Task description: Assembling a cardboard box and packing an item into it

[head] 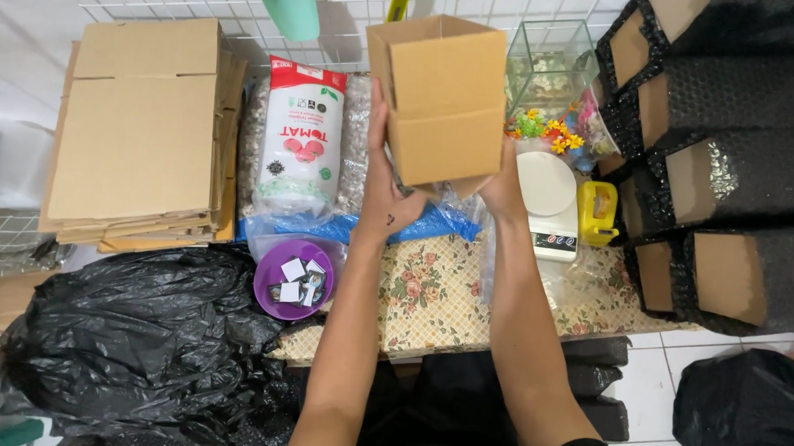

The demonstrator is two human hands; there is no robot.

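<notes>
Both forearms are being extended over a floral cloth [430, 290]; one box [438, 97] is being held up between them, above the table's far side. It is being gripped by the left hand [382, 183] along its left wall and by the right hand [502, 184] under its lower right corner, fingers closed on card. For a sound hold, the bottom flaps are probably best kept pressed flush. Counted: one box in hand, one stack of flat cartons [141, 130], one purple bowl [293, 279], one scale [549, 202], one glass tank [550, 66].
</notes>
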